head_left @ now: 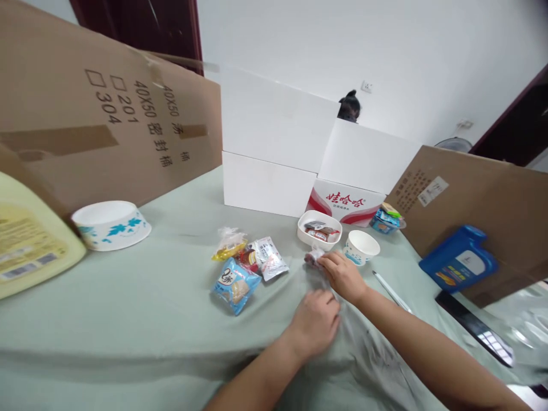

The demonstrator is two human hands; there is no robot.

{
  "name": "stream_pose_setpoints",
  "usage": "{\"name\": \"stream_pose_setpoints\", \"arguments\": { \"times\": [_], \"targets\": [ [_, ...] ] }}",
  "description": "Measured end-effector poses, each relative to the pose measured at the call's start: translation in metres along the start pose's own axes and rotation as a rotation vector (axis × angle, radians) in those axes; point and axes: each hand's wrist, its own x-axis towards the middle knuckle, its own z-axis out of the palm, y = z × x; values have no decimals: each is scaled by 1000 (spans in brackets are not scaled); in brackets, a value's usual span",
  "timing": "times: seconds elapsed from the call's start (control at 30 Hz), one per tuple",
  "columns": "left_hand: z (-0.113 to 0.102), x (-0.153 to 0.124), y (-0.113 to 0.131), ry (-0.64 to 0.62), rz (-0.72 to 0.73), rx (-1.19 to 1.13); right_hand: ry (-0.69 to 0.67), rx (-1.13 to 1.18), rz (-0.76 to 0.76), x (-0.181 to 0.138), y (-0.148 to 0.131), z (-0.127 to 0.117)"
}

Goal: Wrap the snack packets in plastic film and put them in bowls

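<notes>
My right hand point(343, 276) pinches a small clear plastic bag point(314, 258) with something dark reddish inside, just in front of a white dish point(320, 243) that holds several small packets. Closer to me, my left hand point(315, 321) is curled with its knuckles up on the green tablecloth point(166, 308); what its fingers hold, if anything, is hidden. To the left lie a blue snack packet point(235, 283), a silver-white packet point(270, 258), a dark red packet point(248, 258) and a clear bag with yellow contents point(230, 244). A white paper cup point(362, 246) stands right of the dish.
White boxes point(269, 180) and brown cardboard point(171, 131) wall the table's back and left; another cardboard piece point(475, 211) is on the right. A patterned paper bowl point(112, 226), yellow jug point(34, 245), blue bottle point(460, 260), white pen point(390, 291) and phone point(473, 325) lie around. A person's head point(350, 107) shows behind.
</notes>
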Motion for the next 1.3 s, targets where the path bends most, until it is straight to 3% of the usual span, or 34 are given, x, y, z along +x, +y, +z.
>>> {"name": "stream_pose_setpoints", "arguments": {
  "times": [0.13, 0.27, 0.33, 0.43, 0.5, 0.57, 0.63, 0.73, 0.83, 0.9, 0.97, 1.07, 1.2, 1.3],
  "targets": [
    [5, 2, 4, 280, -103, 14, 13, 20, 13, -67, -32, -25],
    [21, 6, 1, 154, 24, 22, 77, 97, 17, -106, -43, -35],
    [26, 8, -2, 102, 56, 23, 152, 85, 136, -119, -23, -37],
    [27, 9, -4, 116, 37, 9, 206, -79, 450, -140, 27, -40],
    [24, 9, -5, 151, 19, 3, 121, -215, 646, -153, 58, -41],
    [23, 9, -6, 190, 13, -1, 67, -248, 708, -163, 78, -41],
    [24, 10, -9, 224, 13, -23, 49, -230, 699, -167, 82, -40],
    [30, 11, -14, 288, -2, -81, 69, -176, 634, -158, 61, -42],
    [37, 13, -20, 346, -47, -105, 136, -37, 418, -137, 22, -49],
    [39, 13, -22, 345, -85, -107, 89, -10, 262, -124, 0, -54],
    [40, 13, -24, 319, -112, -110, 16, -44, 200, -118, -9, -56],
    [41, 12, -26, 285, -114, -112, -22, -81, 277, -130, 2, -53],
    [43, 14, -27, 284, -112, -100, -45, -167, 513, -164, 33, -46],
    [43, 15, -25, 296, -94, -96, -34, -194, 625, -175, 39, -46]
  ]
}}
